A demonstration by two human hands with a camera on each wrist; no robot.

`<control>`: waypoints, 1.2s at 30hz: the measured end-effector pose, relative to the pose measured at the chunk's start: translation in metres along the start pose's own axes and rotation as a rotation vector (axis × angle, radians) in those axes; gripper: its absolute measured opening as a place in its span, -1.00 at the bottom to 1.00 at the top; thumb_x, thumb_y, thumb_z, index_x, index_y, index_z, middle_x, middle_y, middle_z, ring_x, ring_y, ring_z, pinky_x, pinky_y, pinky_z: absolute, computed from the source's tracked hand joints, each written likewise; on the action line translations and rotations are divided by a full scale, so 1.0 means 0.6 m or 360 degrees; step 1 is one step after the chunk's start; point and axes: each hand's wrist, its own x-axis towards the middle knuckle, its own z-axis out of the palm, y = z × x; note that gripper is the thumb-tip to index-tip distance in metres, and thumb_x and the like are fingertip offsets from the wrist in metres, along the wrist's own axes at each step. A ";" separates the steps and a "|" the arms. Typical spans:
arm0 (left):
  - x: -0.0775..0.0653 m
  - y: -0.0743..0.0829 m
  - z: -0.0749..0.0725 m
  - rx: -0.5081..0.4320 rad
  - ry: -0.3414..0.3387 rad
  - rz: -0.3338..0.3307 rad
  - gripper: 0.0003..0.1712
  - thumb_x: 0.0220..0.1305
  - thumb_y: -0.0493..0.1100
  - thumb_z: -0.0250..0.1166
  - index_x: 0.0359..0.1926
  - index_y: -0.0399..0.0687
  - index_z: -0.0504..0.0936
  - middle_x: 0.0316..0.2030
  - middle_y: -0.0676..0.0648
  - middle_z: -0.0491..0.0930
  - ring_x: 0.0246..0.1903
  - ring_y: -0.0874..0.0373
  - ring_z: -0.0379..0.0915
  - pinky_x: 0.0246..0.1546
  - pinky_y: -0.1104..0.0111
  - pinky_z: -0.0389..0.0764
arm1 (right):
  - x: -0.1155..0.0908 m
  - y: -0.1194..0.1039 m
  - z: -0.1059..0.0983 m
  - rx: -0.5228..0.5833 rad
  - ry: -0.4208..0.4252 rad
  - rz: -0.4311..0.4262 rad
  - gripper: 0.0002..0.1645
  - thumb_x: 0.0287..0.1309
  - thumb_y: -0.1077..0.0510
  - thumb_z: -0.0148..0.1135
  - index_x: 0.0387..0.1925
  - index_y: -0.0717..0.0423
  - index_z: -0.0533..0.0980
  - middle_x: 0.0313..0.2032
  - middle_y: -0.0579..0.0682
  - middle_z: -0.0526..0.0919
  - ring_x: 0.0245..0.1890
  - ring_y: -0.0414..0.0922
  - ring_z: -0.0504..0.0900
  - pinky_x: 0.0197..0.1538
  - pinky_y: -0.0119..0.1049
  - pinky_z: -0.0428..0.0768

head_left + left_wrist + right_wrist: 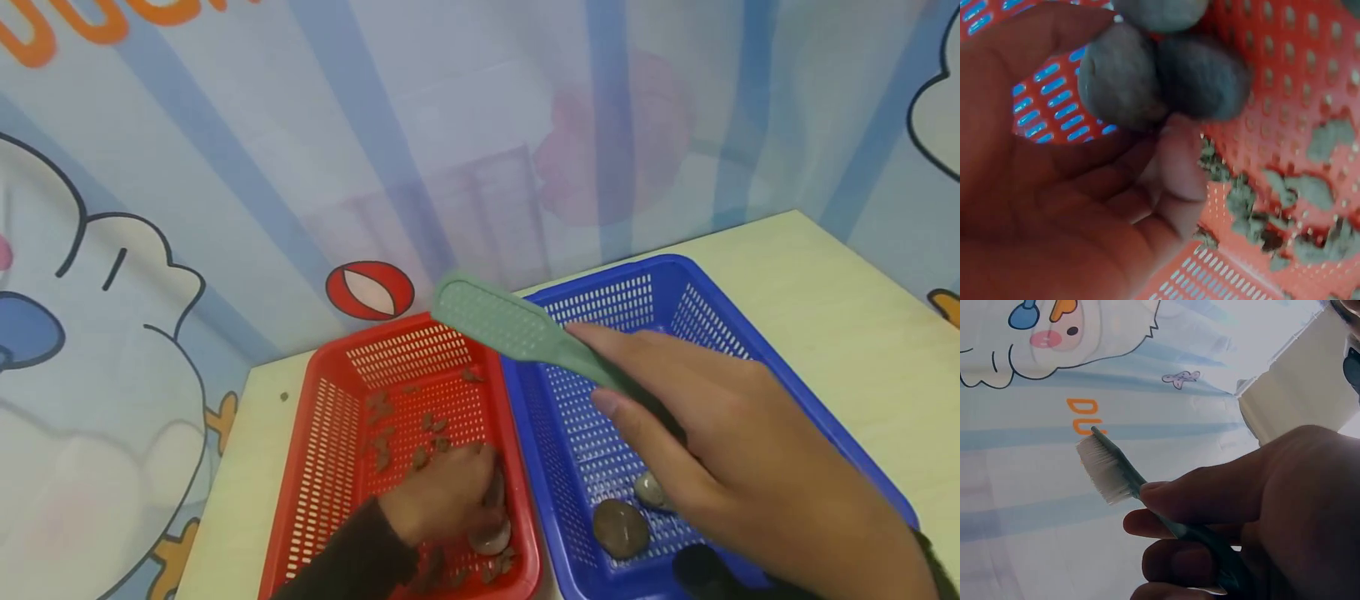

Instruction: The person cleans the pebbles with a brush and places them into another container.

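In the head view, my right hand [720,442] grips the handle of a green brush [510,325] above the blue basket [528,467]. White bristles [1105,470] show on its head in the right wrist view. Down inside the red basket [300,492], my left hand [446,496] is among smooth stones. The left wrist view has its thumb and curled forefinger pinching a grey stone [1119,78]. A darker stone [1204,78] touches that one, and another stone [1163,11] lies beside them. Brown crumbly clumps [382,404] are scattered over the red basket's floor.
The blue basket stands against the red one's right side, with a brown stone [621,529] and a smaller pale stone [651,492] inside. A brown bit [283,397] lies on the pale table [795,275]. A printed cartoon backdrop [480,167] rises behind the baskets.
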 end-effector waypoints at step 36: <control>-0.106 0.088 0.001 -0.2804 0.1002 0.0026 -0.30 0.39 -0.35 0.23 0.45 -0.28 0.15 0.08 -0.20 0.52 -0.16 0.08 0.50 -0.17 0.37 0.52 | 0.090 -0.201 -0.048 0.0261 -0.0379 0.0140 -0.47 0.41 0.16 0.20 0.36 -0.22 0.47 -0.22 -0.37 0.57 -0.35 -0.33 0.52 -0.36 -0.38 0.54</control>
